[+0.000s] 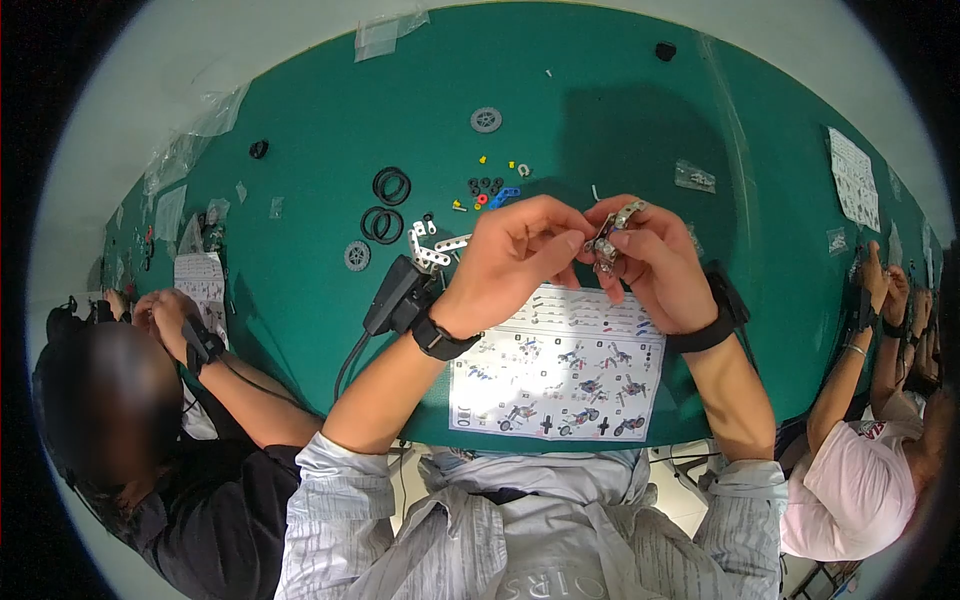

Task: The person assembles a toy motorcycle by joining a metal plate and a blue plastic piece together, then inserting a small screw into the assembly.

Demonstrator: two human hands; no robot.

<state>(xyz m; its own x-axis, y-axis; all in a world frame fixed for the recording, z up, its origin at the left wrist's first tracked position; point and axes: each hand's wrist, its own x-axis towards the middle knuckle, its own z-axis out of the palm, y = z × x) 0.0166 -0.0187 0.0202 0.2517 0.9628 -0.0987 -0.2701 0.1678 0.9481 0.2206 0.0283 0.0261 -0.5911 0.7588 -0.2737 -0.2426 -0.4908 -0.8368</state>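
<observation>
Above the top edge of the instruction sheet point(556, 385), my two hands meet. My right hand point(665, 265) is closed around a small assembly of perforated metal strips point(606, 250), with one strip end poking up past the fingers. From the other side, my left hand point(525, 255) pinches thumb and forefinger together at the assembly's left edge. Whatever lies between those fingertips is hidden. Silver perforated strips point(430, 256) lie just left of my left hand, and a blue angled piece point(505, 196) is beyond it.
Black rubber rings point(391, 186), grey spoked wheels point(486, 120) and several small black and yellow parts point(486, 186) lie on the green table point(330, 120). A plastic bag point(695, 177) is at right. People sit on both sides, one in a black sleeve point(235, 500).
</observation>
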